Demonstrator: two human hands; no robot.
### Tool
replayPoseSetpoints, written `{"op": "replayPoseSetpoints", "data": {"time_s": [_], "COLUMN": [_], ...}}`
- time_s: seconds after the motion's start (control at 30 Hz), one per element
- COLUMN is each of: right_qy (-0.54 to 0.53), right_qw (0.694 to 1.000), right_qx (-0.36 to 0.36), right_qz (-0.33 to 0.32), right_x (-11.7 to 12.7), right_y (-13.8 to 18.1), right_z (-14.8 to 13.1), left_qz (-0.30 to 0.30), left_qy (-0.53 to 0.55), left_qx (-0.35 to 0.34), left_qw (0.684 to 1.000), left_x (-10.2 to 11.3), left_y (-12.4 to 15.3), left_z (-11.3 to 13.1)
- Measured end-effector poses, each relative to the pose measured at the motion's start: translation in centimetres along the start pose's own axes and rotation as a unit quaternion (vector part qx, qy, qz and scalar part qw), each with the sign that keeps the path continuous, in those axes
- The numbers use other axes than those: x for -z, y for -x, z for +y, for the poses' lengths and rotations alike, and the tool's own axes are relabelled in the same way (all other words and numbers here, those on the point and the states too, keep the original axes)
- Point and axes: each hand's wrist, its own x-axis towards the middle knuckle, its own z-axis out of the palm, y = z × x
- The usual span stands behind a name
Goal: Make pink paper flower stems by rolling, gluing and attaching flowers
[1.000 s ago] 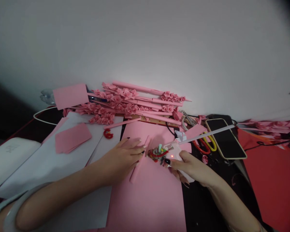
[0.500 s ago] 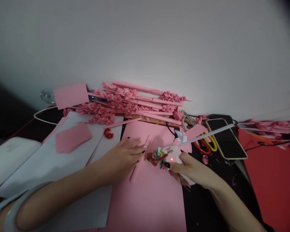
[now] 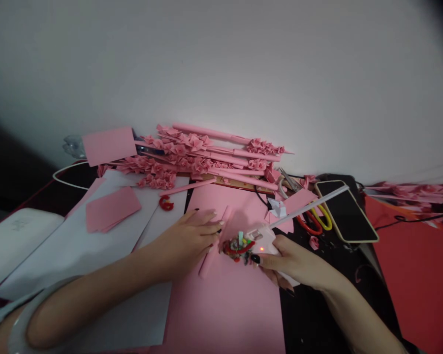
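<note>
A rolled pink paper tube (image 3: pixel 207 265) lies slanting on a large pink sheet (image 3: pixel 225 314). My left hand (image 3: pixel 192 241) rests on the tube's left side, fingers stretched out and slightly apart, fingertips touching it. In my right hand (image 3: pixel 280 260) is a pale glue gun (image 3: pixel 268 241) with an orange light lit and a long glue stick (image 3: pixel 310 205) sticking out of its back. Colourful clutter in red, green and yellow covers the gun's front end (image 3: pixel 238 247), which is close to the tube. Whether its tip touches the paper is hidden.
Pink paper flower stems (image 3: pixel 192 147) are heaped along the wall. Scissors with red and yellow handles (image 3: pixel 319 221) and a phone (image 3: pixel 349 211) lie right, beside red sheets (image 3: pixel 406 275). Pink cards (image 3: pixel 112 209) sit on white paper (image 3: pixel 59 246) at left.
The glue gun has shifted slightly left and downward along the tube, its glue stick moving with it. My left hand stays where it was.
</note>
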Motion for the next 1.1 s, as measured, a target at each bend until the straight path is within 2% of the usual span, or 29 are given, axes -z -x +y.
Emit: {"op": "replayPoseSetpoints", "data": {"time_s": [0.1, 0.2, 0.33, 0.5, 0.6, 0.77, 0.9, 1.1], "right_qy": [-0.001, 0.004, 0.017, 0.021, 0.029, 0.035, 0.038, 0.038], "right_qw": [1.000, 1.000, 1.000, 0.999, 0.999, 0.997, 0.998, 0.996], "right_qx": [0.007, 0.006, 0.008, 0.007, 0.010, 0.026, 0.032, 0.048], "right_qz": [0.003, -0.025, -0.003, -0.031, -0.016, -0.061, -0.041, -0.070], "right_x": [-0.05, -0.16, -0.23, -0.34, -0.34, -0.18, -0.20, -0.38], "right_y": [0.04, 0.08, 0.11, 0.22, 0.22, 0.13, 0.22, 0.23], "right_z": [-0.02, -0.20, -0.32, -0.56, -0.57, -0.13, -0.23, -0.05], "left_qz": [-0.001, 0.003, 0.000, 0.003, 0.008, 0.021, 0.017, 0.016], "left_qy": [0.005, 0.006, 0.002, 0.001, 0.015, 0.026, 0.020, 0.029], "left_qx": [0.000, 0.003, 0.003, 0.005, 0.002, 0.007, 0.003, 0.014], "left_qw": [1.000, 1.000, 1.000, 1.000, 1.000, 0.999, 1.000, 0.999], "left_x": [-0.17, -0.29, -0.36, -0.27, -0.27, -0.42, -0.37, -0.30], "left_y": [0.03, 0.03, 0.06, 0.08, 0.06, 0.08, 0.07, 0.00], "left_z": [-0.07, -0.09, -0.11, -0.13, -0.10, -0.09, -0.06, 0.02]}}
